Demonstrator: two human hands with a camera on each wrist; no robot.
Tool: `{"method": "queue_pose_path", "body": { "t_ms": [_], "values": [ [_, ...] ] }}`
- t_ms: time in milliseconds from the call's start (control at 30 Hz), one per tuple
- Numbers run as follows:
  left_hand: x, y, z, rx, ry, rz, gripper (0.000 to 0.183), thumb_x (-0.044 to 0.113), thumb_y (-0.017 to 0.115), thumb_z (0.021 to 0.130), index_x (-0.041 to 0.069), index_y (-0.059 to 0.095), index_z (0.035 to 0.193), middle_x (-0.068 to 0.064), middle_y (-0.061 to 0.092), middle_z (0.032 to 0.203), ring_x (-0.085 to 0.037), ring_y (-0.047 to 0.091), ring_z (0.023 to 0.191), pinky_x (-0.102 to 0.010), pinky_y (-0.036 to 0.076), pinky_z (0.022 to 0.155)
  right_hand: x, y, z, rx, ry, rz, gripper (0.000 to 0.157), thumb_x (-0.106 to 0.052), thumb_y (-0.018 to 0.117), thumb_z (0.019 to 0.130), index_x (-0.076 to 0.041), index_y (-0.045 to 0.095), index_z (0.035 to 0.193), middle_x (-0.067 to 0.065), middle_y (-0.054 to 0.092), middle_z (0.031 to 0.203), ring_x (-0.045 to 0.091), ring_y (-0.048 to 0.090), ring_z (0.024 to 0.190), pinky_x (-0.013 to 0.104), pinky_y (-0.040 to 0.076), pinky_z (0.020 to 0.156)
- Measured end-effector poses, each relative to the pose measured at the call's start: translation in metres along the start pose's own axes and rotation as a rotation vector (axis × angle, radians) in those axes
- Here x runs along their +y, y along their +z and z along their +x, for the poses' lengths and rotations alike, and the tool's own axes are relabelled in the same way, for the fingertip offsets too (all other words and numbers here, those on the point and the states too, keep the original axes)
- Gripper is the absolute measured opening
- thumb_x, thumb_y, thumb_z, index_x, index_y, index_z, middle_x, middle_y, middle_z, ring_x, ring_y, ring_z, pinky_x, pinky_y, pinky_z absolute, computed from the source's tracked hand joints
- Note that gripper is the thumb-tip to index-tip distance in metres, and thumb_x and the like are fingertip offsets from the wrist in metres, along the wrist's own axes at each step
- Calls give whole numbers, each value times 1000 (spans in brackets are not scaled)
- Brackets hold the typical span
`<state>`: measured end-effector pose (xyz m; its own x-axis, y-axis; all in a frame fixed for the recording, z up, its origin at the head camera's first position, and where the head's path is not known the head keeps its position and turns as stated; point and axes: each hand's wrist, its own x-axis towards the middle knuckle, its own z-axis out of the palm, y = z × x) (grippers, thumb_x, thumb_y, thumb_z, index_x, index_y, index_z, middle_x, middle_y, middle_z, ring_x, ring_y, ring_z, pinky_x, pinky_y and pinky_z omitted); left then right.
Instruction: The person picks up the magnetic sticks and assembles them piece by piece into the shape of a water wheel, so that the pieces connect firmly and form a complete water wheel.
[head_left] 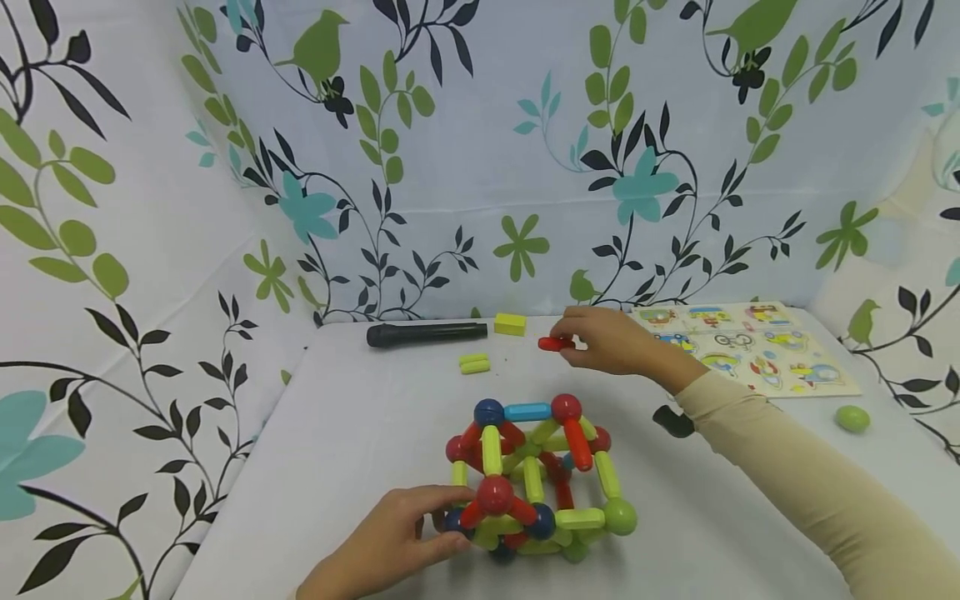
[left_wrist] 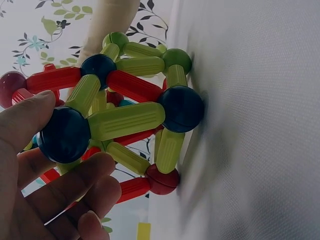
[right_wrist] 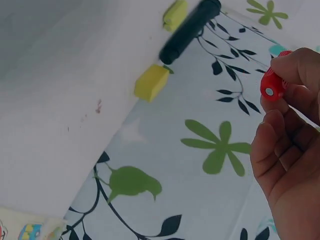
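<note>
A framework of magnetic rods and balls (head_left: 532,450), in red, yellow-green and blue, stands on the white table. At its near left side is my left hand (head_left: 401,533), thumb and fingers around a dark blue ball (left_wrist: 65,135). My right hand (head_left: 611,340) is farther back, over the rear of the table. Between its thumb and fingertips it pinches a red magnetic rod (right_wrist: 275,82), whose end shows a silver magnet. One red rod (head_left: 577,444) on the framework slants down from a red ball (head_left: 566,408) at the top.
Along the back lie a black microphone (head_left: 426,333), a yellow block (head_left: 510,324) and two yellow-green rods (head_left: 474,364). A picture puzzle board (head_left: 772,354) is at the back right, with a green egg-shaped piece (head_left: 852,418) and a dark piece (head_left: 672,422) nearer. Patterned cloth (head_left: 480,208) hangs behind.
</note>
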<state>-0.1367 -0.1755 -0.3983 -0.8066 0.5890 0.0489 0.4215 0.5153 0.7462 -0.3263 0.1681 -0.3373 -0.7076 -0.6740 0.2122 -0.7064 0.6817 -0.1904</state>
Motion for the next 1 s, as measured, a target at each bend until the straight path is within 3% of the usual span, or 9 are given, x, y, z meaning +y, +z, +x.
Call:
{"method": "queue_pose_path", "body": {
  "t_ms": [167,467,700,1000],
  "values": [
    [0,0,-1,-2,-3,6,46,48,68,95,20,67,132,12,71,104,0,59,84,-22,52,63,-9,-25,-40,75,-4,-12,22,-19,74,89,-17,74,111,-5,64,98,13,57,86,30,52,71],
    [0,1,0,-8,-5,12,47,49,67,96,19,67,132,11,71,105,0,58,83,-21,52,63,-39,-55,-86,170,-146,-79,28,-18,82,82,-17,73,109,-6,67,100,9,60,90,27,56,70],
    [0,0,1,-7,-13,10,47,49,67,96,20,67,132,11,71,104,0,59,83,-21,52,63,-59,-60,-99,210,-280,-97,32,-18,85,78,-18,74,108,-7,66,100,7,61,88,24,56,69],
    [1,1,1,7,-9,16,45,46,67,96,20,67,132,10,72,105,0,59,82,-22,52,62,-99,-65,-103,224,-462,-29,39,-16,85,78,-19,72,114,-5,64,101,8,58,86,14,50,66]
  ]
}}
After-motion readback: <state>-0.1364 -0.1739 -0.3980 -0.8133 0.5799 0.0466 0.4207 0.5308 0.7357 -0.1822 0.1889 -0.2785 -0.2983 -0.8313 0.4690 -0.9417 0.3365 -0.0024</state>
